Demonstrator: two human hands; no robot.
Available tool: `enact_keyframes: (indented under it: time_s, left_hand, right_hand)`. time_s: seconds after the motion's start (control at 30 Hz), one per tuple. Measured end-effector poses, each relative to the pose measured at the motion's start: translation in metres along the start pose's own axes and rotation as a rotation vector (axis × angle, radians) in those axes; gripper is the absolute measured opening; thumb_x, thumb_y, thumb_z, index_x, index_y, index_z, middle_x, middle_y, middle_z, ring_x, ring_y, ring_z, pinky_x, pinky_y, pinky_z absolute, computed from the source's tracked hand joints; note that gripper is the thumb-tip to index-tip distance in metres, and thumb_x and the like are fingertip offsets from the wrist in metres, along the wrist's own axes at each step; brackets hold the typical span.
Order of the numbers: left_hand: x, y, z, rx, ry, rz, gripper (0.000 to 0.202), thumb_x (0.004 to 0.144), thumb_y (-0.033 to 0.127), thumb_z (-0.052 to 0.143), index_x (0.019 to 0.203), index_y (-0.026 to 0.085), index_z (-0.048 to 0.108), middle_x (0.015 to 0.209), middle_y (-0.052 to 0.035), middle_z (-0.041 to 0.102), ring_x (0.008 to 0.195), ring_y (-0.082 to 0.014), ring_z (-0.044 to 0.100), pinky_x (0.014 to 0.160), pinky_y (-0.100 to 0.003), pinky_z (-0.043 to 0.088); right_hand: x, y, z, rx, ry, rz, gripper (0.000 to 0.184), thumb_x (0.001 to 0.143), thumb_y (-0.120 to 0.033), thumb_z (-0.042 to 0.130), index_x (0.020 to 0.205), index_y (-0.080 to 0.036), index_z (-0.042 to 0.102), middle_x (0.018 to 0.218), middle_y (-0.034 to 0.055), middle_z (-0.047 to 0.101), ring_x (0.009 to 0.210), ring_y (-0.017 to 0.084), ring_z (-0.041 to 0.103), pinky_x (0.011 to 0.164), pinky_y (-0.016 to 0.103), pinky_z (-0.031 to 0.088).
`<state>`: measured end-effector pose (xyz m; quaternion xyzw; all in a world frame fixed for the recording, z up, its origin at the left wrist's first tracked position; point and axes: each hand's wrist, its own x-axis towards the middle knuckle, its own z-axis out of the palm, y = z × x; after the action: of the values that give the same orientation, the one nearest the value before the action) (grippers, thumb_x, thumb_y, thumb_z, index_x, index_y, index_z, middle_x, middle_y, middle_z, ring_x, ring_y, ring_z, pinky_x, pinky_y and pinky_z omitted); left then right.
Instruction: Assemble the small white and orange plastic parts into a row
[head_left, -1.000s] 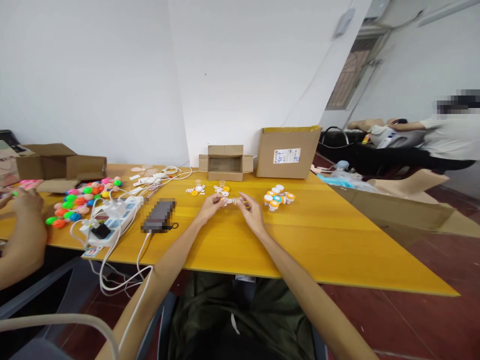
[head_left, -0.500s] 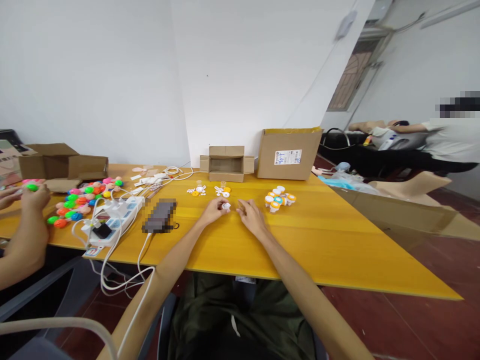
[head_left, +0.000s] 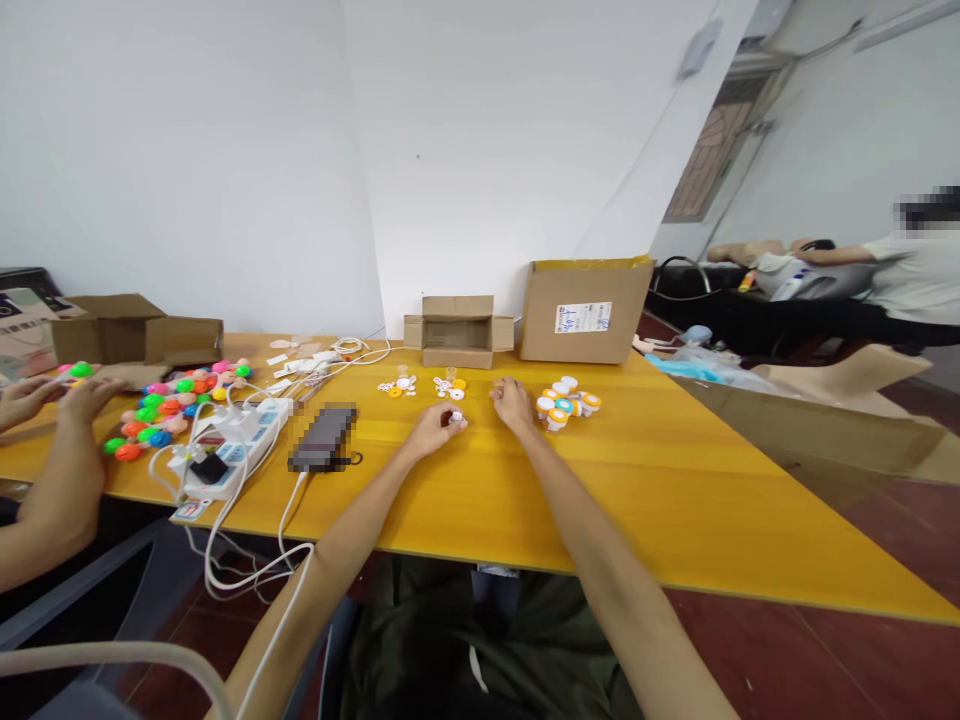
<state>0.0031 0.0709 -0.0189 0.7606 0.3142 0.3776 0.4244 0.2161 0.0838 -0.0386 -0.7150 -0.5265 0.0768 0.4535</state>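
Note:
My left hand (head_left: pixel 435 425) rests on the yellow table (head_left: pixel 675 500) with its fingers curled round a small white part (head_left: pixel 455 419). My right hand (head_left: pixel 514 403) lies further back and to the right, fingers closed, just left of a cluster of small white pots with orange and blue lids (head_left: pixel 568 400). What the right hand holds is hidden. Small white and orange pieces (head_left: pixel 448 385) lie just beyond both hands.
A small open carton (head_left: pixel 456 331) and a larger box (head_left: pixel 583 311) stand at the wall. A power strip with white cables (head_left: pixel 225 445) and a dark device (head_left: pixel 324 439) lie left. Another person's hands (head_left: pixel 52 395) work by colourful balls (head_left: pixel 161 405). A person sits far right.
My right hand has moved away from the left, back and to the right toward the lidded pots. My left hand stayed put with the white part. The view shifted slightly.

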Motion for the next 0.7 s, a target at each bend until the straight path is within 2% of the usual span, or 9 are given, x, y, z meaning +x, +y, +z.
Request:
enact_keyframes:
  time_s: [0.2, 0.33, 0.53, 0.7]
  left_hand:
    - [0.000, -0.001, 0.001, -0.032, 0.007, -0.024, 0.018, 0.075, 0.034, 0.076, 0.077, 0.019, 0.067, 0.072, 0.0002, 0.067, 0.073, -0.0161, 0.063, 0.076, -0.028, 0.051]
    - [0.000, -0.002, 0.001, -0.027, 0.017, -0.025, 0.018, 0.074, 0.034, 0.076, 0.076, 0.019, 0.067, 0.071, 0.0003, 0.067, 0.072, -0.0163, 0.063, 0.075, -0.029, 0.052]
    - [0.001, -0.003, 0.001, -0.044, 0.014, -0.024, 0.019, 0.074, 0.036, 0.076, 0.076, 0.019, 0.067, 0.071, -0.0002, 0.067, 0.072, -0.0166, 0.063, 0.075, -0.029, 0.051]
    - [0.001, -0.002, 0.001, -0.044, 0.020, -0.033, 0.016, 0.074, 0.034, 0.074, 0.076, 0.019, 0.067, 0.070, 0.0006, 0.067, 0.071, -0.0160, 0.063, 0.075, -0.028, 0.052]
  right_hand:
    - [0.008, 0.003, 0.010, 0.111, 0.105, 0.047, 0.035, 0.076, -0.013, 0.060, 0.110, -0.019, 0.064, 0.107, 0.0149, 0.070, 0.097, 0.030, 0.070, 0.093, 0.044, 0.053]
    - [0.010, 0.009, 0.011, 0.180, 0.110, 0.058, 0.034, 0.075, -0.015, 0.060, 0.109, -0.020, 0.064, 0.106, 0.0143, 0.072, 0.097, 0.029, 0.071, 0.096, 0.046, 0.054]
    - [0.011, 0.011, 0.014, 0.292, 0.075, 0.024, 0.037, 0.074, -0.014, 0.061, 0.110, -0.023, 0.063, 0.102, 0.0102, 0.075, 0.091, 0.026, 0.074, 0.091, 0.043, 0.057]
    - [0.004, 0.006, 0.013, 0.280, 0.064, 0.029, 0.037, 0.073, -0.013, 0.064, 0.109, -0.022, 0.063, 0.105, 0.0105, 0.075, 0.098, 0.025, 0.074, 0.094, 0.044, 0.057]
